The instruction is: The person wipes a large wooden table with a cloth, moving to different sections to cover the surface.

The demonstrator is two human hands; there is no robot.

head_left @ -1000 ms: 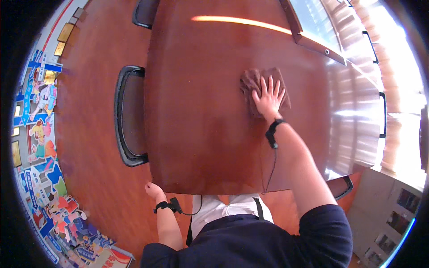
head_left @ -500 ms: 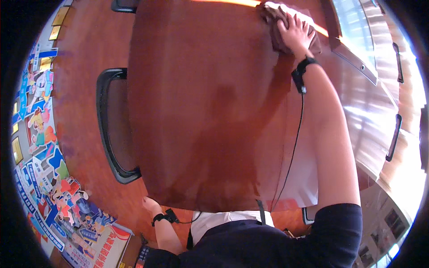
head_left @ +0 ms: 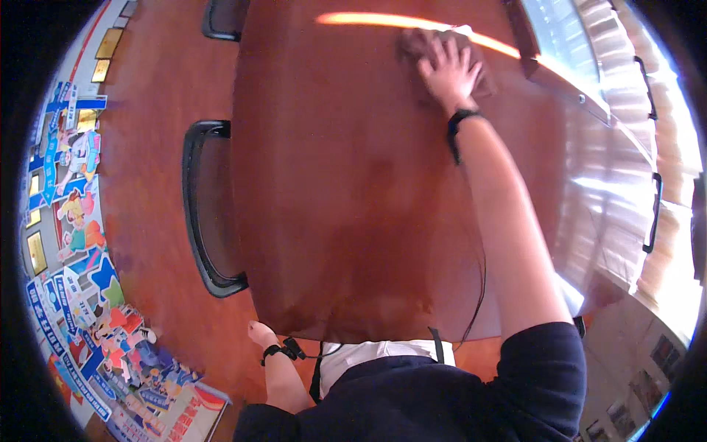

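Note:
A glossy reddish-brown wooden table [head_left: 353, 221] fills the middle of the view. My right hand [head_left: 451, 70] is stretched far across it, fingers spread, pressing flat on a brown cloth [head_left: 418, 43] near the table's far edge. A black band sits on that wrist, and a thin black cable runs down along the arm. My left hand [head_left: 259, 333] hangs low beside the table's near left corner, also with a black wrist band; it holds nothing that I can see.
A black chair [head_left: 202, 214] stands tucked at the table's left side, another black chair [head_left: 221, 18] further up. Colourful cartoon panels [head_left: 81, 295] line the wall at left. Bright windows with a ledge [head_left: 589, 96] run along the right.
My right hand has slid the cloth leftward along the far part of the table. The view has shifted, and the left hand stays low by the table's corner.

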